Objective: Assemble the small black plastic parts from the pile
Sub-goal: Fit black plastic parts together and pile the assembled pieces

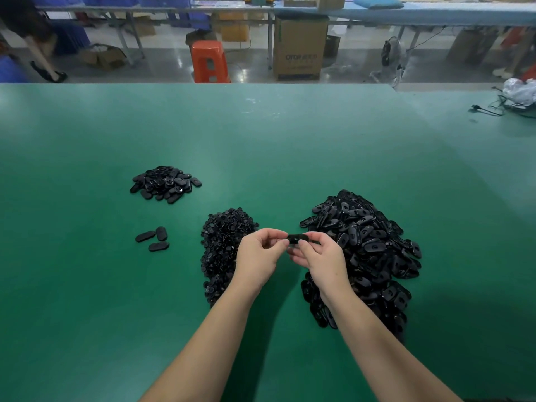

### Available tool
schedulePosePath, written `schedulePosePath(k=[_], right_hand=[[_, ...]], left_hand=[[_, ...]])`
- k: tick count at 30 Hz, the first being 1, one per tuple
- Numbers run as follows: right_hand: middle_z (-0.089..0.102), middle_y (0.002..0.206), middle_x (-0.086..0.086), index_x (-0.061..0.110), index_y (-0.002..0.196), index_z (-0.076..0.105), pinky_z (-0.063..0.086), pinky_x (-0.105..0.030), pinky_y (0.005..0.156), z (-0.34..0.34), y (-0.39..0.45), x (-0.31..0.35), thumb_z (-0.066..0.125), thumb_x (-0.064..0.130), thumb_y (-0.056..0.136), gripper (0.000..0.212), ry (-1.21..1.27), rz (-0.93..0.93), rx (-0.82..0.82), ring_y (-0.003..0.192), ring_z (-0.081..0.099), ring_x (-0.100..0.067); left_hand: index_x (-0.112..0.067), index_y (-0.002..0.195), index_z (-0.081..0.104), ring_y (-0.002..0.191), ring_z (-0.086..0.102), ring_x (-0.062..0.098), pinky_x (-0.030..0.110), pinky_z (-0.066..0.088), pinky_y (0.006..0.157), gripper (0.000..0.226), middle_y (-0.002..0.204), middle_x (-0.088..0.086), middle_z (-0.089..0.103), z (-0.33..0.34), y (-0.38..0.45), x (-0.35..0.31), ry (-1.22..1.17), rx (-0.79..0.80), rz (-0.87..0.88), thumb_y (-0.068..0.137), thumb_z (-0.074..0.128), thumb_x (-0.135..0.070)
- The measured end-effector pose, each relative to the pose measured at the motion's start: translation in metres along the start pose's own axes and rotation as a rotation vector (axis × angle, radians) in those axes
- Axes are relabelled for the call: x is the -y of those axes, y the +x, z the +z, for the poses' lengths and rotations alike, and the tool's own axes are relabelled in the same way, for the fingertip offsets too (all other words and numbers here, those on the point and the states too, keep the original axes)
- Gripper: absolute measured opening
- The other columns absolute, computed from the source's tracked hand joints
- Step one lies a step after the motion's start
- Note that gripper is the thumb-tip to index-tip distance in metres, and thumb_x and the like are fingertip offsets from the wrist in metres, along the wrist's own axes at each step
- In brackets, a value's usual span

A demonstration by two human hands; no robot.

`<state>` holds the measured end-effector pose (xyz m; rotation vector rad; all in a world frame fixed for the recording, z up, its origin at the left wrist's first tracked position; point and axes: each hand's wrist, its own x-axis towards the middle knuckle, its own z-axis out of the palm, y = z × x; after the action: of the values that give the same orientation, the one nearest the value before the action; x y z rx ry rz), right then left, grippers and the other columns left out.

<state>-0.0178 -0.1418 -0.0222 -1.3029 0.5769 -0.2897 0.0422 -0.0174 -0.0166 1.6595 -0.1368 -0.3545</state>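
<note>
Here the green table (261,134) carries a big pile of oval black parts (365,250) on the right, a pile of small round parts (223,242) at centre, a small heap (165,184) far left and 3 loose ovals (152,238). Above the gap between the piles, the left hand (258,256) and right hand (322,259) both pinch 1 oval part (297,238).
</note>
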Motion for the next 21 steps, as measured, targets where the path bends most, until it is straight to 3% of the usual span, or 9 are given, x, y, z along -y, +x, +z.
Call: schedulePosePath(k=[6, 12, 21], right_hand=[[0.077, 0.097, -0.009, 0.006, 0.108, 0.06, 0.061, -0.026, 0.069, 0.007, -0.003, -0.002, 0.049, 0.007, 0.104, 0.012, -0.029, -0.008, 0.031, 0.088, 0.076, -0.021], [0.078, 0.095, -0.004, 0.018, 0.099, 0.063, 0.061, -0.035, 0.079, 0.006, -0.004, -0.009, 0.054, 0.01, 0.102, 0.012, -0.203, -0.108, 0.027, 0.089, 0.076, -0.016], [0.077, 0.09, 0.0, 0.027, 0.095, 0.062, 0.062, -0.034, 0.078, 0.004, -0.01, -0.01, 0.057, 0.012, 0.101, 0.016, -0.298, -0.167, 0.041, 0.083, 0.076, -0.011]], left_hand=[[-0.018, 0.084, 0.075, 0.048, 0.047, 0.004, 0.019, 0.038, 0.048, 0.01, 0.068, 0.001, 0.065, 0.002, 0.0, -0.001, 0.07, -0.047, 0.027, 0.089, 0.073, -0.01], [-0.021, 0.081, 0.074, 0.044, 0.047, 0.004, 0.021, 0.038, 0.046, 0.011, 0.066, -0.005, 0.068, 0.004, 0.0, -0.003, 0.123, -0.085, 0.014, 0.089, 0.073, -0.013], [-0.022, 0.08, 0.075, 0.056, 0.058, 0.005, 0.022, 0.045, 0.055, 0.011, 0.075, -0.001, 0.075, 0.002, -0.001, -0.007, 0.207, -0.068, 0.02, 0.088, 0.075, -0.015]])
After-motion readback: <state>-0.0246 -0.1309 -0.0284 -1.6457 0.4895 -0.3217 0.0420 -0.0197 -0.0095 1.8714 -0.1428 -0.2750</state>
